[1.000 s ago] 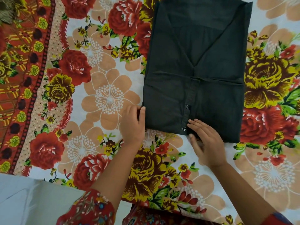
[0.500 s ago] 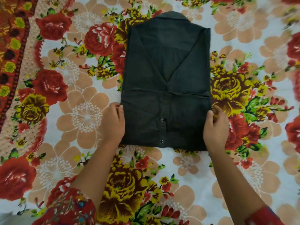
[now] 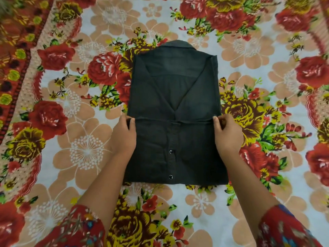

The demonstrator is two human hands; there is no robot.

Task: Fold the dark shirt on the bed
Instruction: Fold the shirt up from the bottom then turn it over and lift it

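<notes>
Now | left hand | right hand | each pinching opposite side of dark shirt

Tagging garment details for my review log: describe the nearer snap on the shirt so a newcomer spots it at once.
In the middle of the floral sheet lies the dark shirt, folded into a rectangle. Two shiny snaps sit on its centre strip. The nearer snap is the one just above the shirt's near edge, below the other snap.
</notes>
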